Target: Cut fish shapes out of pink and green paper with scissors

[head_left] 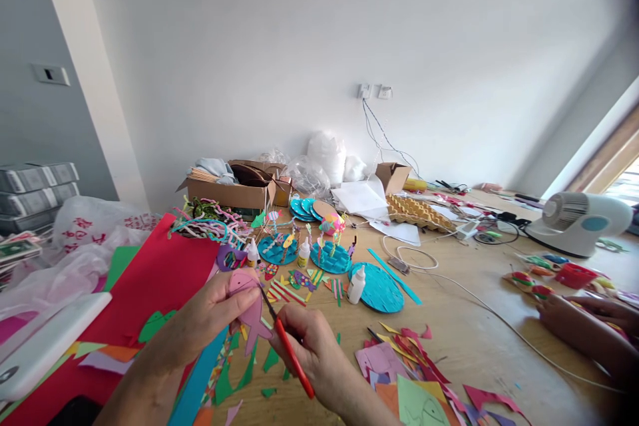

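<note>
My left hand [227,299] pinches a pink paper fish [252,316] with a small eye drawn on it. Red-handled scissors [292,356] are in my right hand [309,339], their blades touching the fish's right edge. Green paper scraps [239,379] lie on the table below the fish. Just beyond my hands are small patterned paper fish [301,278], white glue bottles [356,285] and round blue bases [382,287]. Two of the bases carry upright paper decorations.
Red paper sheets [160,259] and a white device [50,339] lie at left. Cardboard boxes [229,194] stand at the back. Coloured scraps [419,379] are at front right. A white fan [574,223] stands right, near another person's hands [569,323]. A cable [499,319] crosses the table.
</note>
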`<state>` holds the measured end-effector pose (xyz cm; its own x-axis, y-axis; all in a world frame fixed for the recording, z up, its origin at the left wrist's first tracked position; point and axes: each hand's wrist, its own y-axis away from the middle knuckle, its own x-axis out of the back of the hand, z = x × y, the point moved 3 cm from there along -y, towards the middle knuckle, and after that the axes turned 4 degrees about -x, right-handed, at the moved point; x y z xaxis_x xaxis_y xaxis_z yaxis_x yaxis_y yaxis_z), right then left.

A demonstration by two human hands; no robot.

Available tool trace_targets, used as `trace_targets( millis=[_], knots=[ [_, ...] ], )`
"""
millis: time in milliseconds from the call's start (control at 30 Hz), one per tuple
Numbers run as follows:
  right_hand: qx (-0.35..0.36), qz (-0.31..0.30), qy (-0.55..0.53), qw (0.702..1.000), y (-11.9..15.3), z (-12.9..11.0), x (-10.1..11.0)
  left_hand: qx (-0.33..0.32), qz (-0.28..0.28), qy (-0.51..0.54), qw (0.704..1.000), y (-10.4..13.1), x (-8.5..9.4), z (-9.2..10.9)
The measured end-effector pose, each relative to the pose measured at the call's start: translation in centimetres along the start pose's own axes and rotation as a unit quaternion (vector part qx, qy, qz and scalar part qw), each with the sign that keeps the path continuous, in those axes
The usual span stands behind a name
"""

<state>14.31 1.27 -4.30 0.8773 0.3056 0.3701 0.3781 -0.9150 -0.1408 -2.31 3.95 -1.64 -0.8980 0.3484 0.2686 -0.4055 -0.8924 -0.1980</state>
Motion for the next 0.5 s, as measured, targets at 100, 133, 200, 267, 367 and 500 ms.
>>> trace_targets(
  millis=[100, 133, 200, 267, 367, 500],
  knots=[
    [0.006, 0.011, 0.001, 1.0, -0.06, 0.2, -0.12, 0.0, 0.008, 0.007, 1.0, 0.04, -0.01, 0.08],
    [0.011, 0.015, 0.001, 1.0, -0.1, 0.21, -0.17, 0.0, 0.014, 0.008, 1.0, 0.04, -0.01, 0.13],
    [0.02, 0.023, 0.003, 1.0, -0.17, 0.19, -0.27, -0.002, 0.023, 0.012, 1.0, 0.03, -0.02, 0.27],
    [0.017, 0.03, 0.005, 0.999, -0.22, 0.19, -0.32, -0.007, 0.024, 0.014, 1.0, 0.02, -0.06, 0.4],
    [0.009, 0.033, -0.002, 0.999, -0.22, 0.26, -0.36, -0.005, 0.023, 0.015, 1.0, 0.01, -0.08, 0.4],
    [0.003, 0.03, -0.013, 0.999, -0.18, 0.33, -0.37, 0.002, 0.031, 0.015, 0.999, -0.09, 0.01, 0.15]
  ],
)
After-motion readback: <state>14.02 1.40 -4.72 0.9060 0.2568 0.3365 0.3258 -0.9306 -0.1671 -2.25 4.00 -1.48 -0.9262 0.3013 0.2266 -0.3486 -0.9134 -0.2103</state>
